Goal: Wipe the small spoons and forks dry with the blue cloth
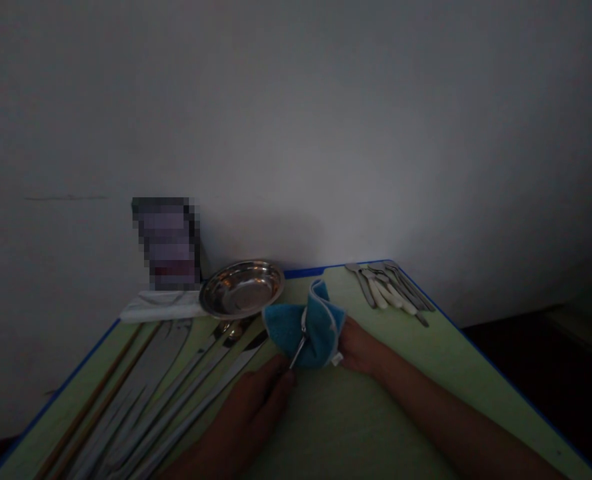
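A blue cloth [321, 327] is bunched around a thin metal utensil [302, 337] near the middle of the green table [426, 373]. My right hand [359, 347] grips the cloth from its right side. On the left, my left hand [259, 397] pinches the lower end of the utensil where it sticks out of the cloth. The picture is dim, so I cannot tell what kind of utensil it is.
A round steel bowl [242, 288] stands behind the cloth, with a folded white cloth [163, 305] and a pixelated container [169, 243] to its left. Several long utensils and chopsticks [166, 387] lie at the left. Several white-handled pieces of cutlery [391, 290] lie at the back right.
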{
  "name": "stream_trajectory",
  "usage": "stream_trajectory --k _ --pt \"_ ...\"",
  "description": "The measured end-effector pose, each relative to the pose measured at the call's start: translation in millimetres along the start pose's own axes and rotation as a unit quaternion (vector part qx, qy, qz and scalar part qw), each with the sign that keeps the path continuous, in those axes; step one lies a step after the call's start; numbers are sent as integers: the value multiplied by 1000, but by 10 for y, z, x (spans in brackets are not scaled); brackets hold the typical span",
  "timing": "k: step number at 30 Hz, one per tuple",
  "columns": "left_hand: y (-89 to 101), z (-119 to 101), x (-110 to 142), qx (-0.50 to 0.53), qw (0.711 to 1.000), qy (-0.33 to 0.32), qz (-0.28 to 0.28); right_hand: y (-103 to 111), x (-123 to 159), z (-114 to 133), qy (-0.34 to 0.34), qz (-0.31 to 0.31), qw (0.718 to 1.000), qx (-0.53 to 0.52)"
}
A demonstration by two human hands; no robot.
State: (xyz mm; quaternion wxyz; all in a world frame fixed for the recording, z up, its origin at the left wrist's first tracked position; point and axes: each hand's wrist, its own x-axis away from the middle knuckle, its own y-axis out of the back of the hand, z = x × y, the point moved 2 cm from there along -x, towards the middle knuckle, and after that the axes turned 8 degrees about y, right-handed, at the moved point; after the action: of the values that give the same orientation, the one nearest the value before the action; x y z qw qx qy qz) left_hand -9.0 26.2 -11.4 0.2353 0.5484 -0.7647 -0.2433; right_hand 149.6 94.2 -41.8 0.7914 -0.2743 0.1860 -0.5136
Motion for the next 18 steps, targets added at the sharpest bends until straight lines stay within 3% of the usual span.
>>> stream_trajectory --k 18 --pt "3 -27 -8 8 1000 1 0 27 -36 -30 -17 15 1000 -17"
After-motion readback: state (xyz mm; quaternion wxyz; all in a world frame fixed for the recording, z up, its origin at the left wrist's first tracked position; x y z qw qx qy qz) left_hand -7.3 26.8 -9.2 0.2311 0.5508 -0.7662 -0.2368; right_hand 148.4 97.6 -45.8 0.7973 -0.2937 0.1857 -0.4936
